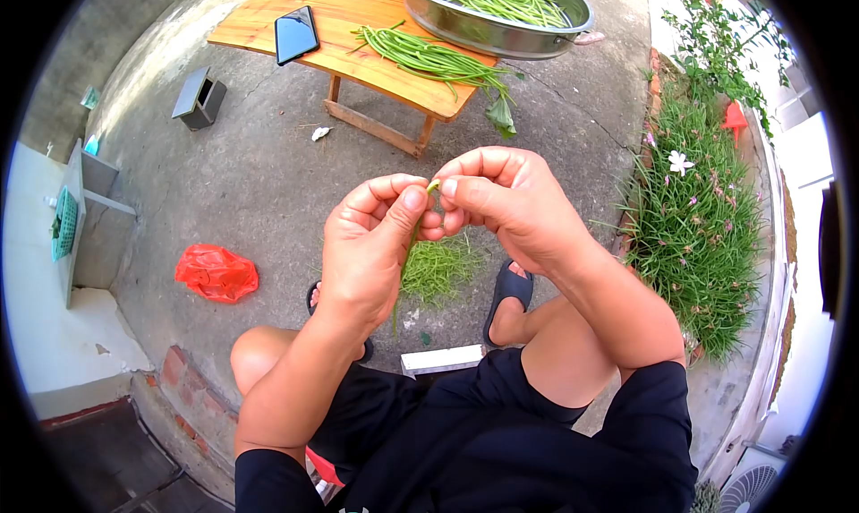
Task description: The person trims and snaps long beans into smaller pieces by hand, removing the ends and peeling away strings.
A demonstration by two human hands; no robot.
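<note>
My left hand pinches a long thin green stem between thumb and fingertips, and the stem hangs down below the palm. At the stem's upper end, the thumb and forefinger of my right hand are pressed together on the tip, touching the left fingers. Under both hands, a heap of thin green strips lies on the ground between my feet. A bundle of long green stems rests on the wooden table, beside a metal basin holding more of them.
The low wooden table stands ahead with a phone on it. A green leaf hangs at its edge. A grey box and a red plastic bag are on the concrete to the left. Flowering plants grow on the right.
</note>
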